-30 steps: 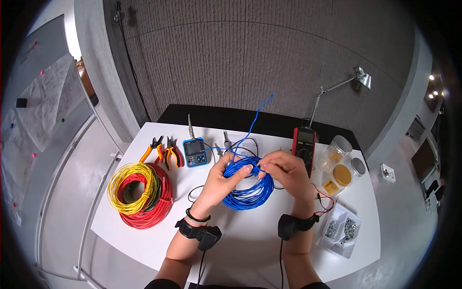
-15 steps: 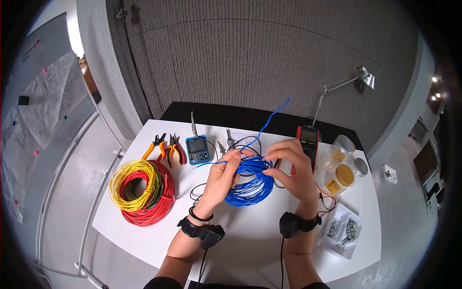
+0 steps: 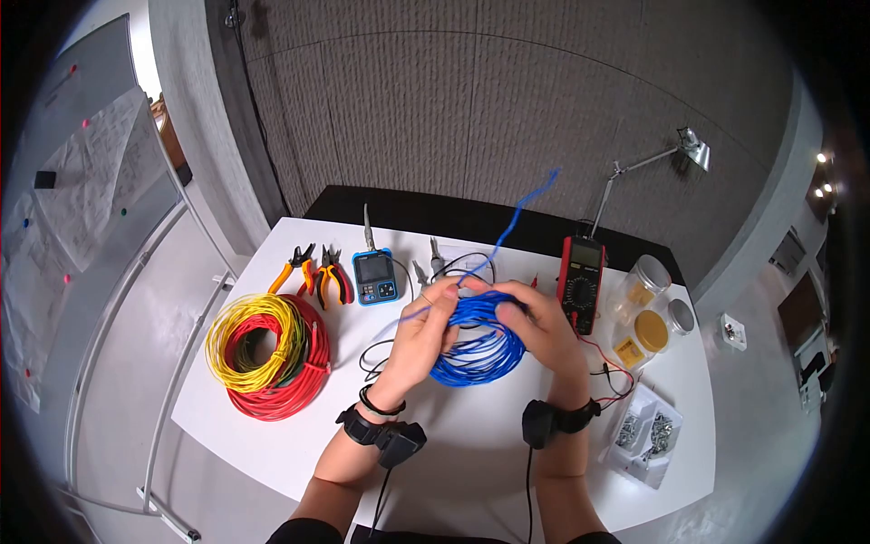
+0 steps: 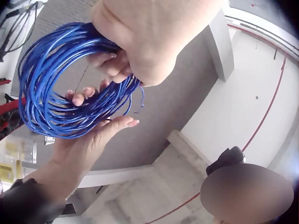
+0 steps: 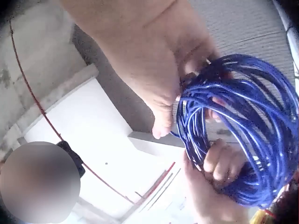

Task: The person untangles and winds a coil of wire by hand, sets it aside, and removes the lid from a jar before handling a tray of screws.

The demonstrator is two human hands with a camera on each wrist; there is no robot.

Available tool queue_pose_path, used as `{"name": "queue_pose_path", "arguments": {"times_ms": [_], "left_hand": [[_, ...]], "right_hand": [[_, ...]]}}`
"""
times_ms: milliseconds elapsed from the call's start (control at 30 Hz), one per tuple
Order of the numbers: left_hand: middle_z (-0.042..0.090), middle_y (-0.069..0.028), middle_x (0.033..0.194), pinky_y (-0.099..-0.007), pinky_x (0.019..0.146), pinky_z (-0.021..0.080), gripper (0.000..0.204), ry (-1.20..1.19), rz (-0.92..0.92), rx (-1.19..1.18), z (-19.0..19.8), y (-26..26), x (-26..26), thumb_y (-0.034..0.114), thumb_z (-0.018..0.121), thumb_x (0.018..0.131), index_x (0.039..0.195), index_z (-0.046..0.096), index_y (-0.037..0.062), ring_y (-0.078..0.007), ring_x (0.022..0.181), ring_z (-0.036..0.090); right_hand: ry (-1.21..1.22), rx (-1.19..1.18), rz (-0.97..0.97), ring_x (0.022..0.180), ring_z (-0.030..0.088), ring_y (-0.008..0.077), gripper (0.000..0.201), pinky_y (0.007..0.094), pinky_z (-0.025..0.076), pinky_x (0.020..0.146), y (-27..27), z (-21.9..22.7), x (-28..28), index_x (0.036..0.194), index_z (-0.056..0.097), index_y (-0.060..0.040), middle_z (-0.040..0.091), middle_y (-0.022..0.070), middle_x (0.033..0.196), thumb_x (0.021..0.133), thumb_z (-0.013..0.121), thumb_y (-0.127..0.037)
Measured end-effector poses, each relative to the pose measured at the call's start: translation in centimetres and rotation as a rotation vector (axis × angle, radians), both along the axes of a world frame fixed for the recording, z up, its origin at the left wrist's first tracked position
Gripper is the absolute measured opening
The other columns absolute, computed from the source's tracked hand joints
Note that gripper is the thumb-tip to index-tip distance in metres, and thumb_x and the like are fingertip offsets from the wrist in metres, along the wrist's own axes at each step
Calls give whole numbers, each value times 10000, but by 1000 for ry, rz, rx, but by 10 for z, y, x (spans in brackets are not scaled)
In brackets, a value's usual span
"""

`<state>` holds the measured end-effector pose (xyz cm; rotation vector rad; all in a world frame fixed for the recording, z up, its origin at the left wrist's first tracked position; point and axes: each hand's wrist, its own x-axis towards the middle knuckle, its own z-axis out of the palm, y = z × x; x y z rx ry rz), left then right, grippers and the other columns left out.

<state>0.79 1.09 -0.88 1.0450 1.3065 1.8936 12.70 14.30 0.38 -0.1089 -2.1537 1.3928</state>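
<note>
A coil of blue wire (image 3: 478, 363) is held up between both hands over the white table. My left hand (image 3: 420, 337) grips its upper left side, fingers curled through the ring, as the left wrist view shows. On the upper right side, my right hand (image 3: 546, 334) holds the bundle with fingers inside the loop and thumb outside, seen in the left wrist view near the right hand's thumb (image 4: 122, 123). One loose wire end (image 3: 515, 220) sticks up and away to the right beyond the hands. Another blue strand passes left behind the left hand.
Left on the table (image 3: 263, 458) lie yellow (image 3: 220, 358) and red wire coils (image 3: 317, 381), with orange-handled pliers (image 3: 333, 283) behind. A blue handheld meter (image 3: 376, 276) stands mid-back. Rightward are a red multimeter (image 3: 581, 281), jars (image 3: 645, 331), and a white tray of screws (image 3: 642, 467).
The right fingers, spread apart half a second ago, have come back round the coil. The left hand has moved slightly right, and the loose end has swung rightward.
</note>
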Motion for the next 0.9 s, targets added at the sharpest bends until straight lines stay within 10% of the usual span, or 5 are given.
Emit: {"name": "queue_pose_path", "arguments": {"times_ms": [333,400,633,733,900], "left_hand": [[510,45,677,-172,399,193,357,15,89,37,-4,6,2,330,387,966,1112,553,50,-4,443,288],[461,49,614,-169,400,191,359,-10,101,10,-1,5,0,331,382,966,1117,545,49,-5,440,285],[390,29,559,-187,429,274,404,-248,-87,-36,-2,8,-10,341,351,964,1172,495,26,-49,462,347],[598,-84,763,-218,652,466,524,-374,-122,-25,-2,6,-13,414,334,960,1314,356,29,-140,740,602],[562,-143,1101,-290,831,474,563,-89,-139,-26,-11,5,-25,470,294,954,1340,315,61,-204,960,598]], "right_hand": [[67,-173,46,822,552,81,248,232,450,726,5,-11,-8,1058,566,7,619,60,914,899,550,-183],[97,142,48,840,567,100,289,240,454,740,1,-5,-6,1091,540,1,614,101,943,875,580,-186],[-131,-26,-93,540,543,108,232,244,451,536,-1,-5,-11,998,550,9,576,66,663,871,571,-185],[-118,-65,-135,509,533,100,221,244,440,509,-1,-8,-11,977,559,9,553,60,623,883,548,-191],[-141,-70,-227,484,525,96,230,247,437,476,8,-8,-6,967,561,12,514,43,574,888,537,-203]]}}
